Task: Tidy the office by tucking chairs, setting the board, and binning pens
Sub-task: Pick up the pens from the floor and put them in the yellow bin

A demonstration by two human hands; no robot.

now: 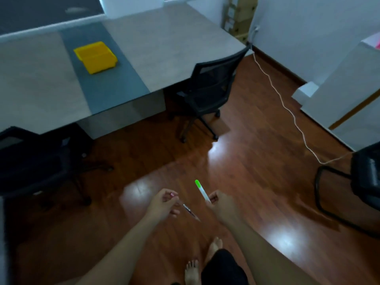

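Note:
My right hand (221,204) grips a white pen with a green cap (201,189), its cap pointing up and away. My left hand (163,204) is closed on a thin dark pen (191,211) that sticks out toward the right; something small and pink shows at its fingertips. Both hands hang over the wooden floor. A yellow bin (95,56) sits on the grey desk (160,58), far ahead to the left. One black mesh chair (207,89) stands at the desk's right corner, partly pulled out. Another black chair (35,161) is at the left, seat under the desk edge.
A third black chair (364,177) stands at the right edge. A white cable (287,108) runs across the floor from the wall socket toward it. Cardboard boxes (240,15) are stacked in the far corner. My bare feet (203,262) are below the hands.

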